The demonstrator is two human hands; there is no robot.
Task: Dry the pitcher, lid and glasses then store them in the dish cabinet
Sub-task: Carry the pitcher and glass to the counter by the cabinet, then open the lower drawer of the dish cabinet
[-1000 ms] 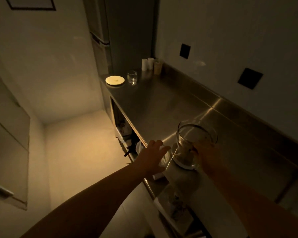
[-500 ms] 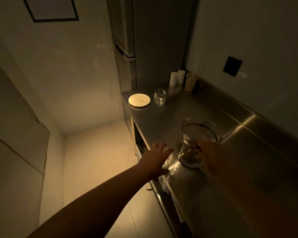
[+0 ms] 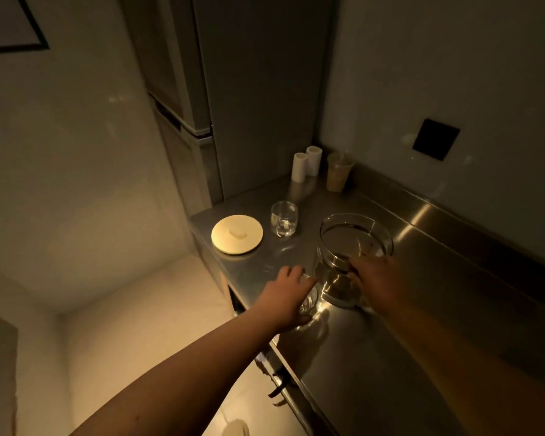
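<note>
A clear glass pitcher [image 3: 353,243] stands upright on the steel counter [image 3: 375,341]. My right hand [image 3: 378,278] grips it at its near side, where the handle is hidden by my fingers. My left hand [image 3: 285,298] is curled over a small glass [image 3: 309,302] close to the counter's front edge, just left of the pitcher. A second glass [image 3: 283,219] stands farther back. A round cream lid [image 3: 237,234] with a small knob lies flat to its left, near the counter's end.
Two white cylinders [image 3: 306,162] and a plastic cup with a brownish drink [image 3: 337,175] stand in the back corner by a tall grey cabinet [image 3: 233,89]. Open shelves lie under the counter's front edge [image 3: 277,382]. A black wall plate [image 3: 435,143] sits above the backsplash.
Both hands have carried the pitcher and the small glass along the counter toward the lid and the far glass. The camera has followed, so these now appear closer.
</note>
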